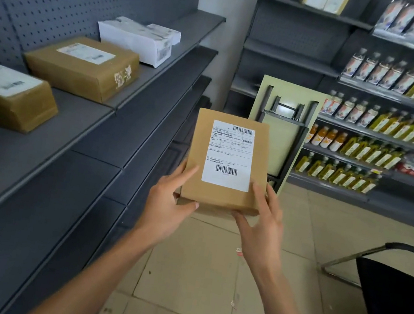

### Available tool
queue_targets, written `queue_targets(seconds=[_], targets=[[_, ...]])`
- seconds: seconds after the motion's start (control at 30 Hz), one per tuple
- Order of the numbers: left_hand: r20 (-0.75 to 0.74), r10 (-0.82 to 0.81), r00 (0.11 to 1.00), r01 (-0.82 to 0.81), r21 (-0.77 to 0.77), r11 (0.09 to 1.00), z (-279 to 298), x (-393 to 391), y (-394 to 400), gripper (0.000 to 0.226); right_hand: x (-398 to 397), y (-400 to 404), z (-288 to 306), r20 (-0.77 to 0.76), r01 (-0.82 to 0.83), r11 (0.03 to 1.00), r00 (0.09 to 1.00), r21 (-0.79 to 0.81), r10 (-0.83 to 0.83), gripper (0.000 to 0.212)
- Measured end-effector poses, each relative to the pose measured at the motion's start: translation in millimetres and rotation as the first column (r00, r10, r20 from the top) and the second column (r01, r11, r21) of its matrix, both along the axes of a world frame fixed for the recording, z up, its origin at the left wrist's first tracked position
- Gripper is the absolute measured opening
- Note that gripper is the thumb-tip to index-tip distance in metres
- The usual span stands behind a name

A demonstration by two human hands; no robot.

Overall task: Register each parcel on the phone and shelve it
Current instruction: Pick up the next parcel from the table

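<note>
Both hands grip one brown parcel (223, 165) by its near corners: left hand (168, 205), right hand (263, 220), fingers curled; label up, beside grey shelf (134, 129).

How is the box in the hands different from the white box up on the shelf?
The held box is brown cardboard; the white box is white. The held box is gripped in the air by the left hand and right hand; the white box rests on the shelf. The held box's label faces the camera and looks sharp; the white box's labels look blurry. Both carry shipping labels.
</note>
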State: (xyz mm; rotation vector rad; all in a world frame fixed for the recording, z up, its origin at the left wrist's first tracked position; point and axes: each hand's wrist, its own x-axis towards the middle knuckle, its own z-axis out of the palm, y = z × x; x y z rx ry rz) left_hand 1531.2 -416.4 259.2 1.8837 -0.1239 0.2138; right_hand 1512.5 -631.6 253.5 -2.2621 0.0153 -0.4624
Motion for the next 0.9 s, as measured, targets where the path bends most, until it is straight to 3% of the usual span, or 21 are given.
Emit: queue_targets(seconds=[0.6,0.9], targets=[[0.011,0.006,1.0,-0.007,0.101,0.995,10,228,-81,0.088,236,-85,-11,0.057,-0.05,0.999,0.997,-0.004,0.05,0.077],[0.038,0.032,0.999,-0.034,0.074,0.997,8,321,-124,0.09,340,-132,-9,0.099,-0.089,0.995,0.991,-0.05,0.094,0.077]])
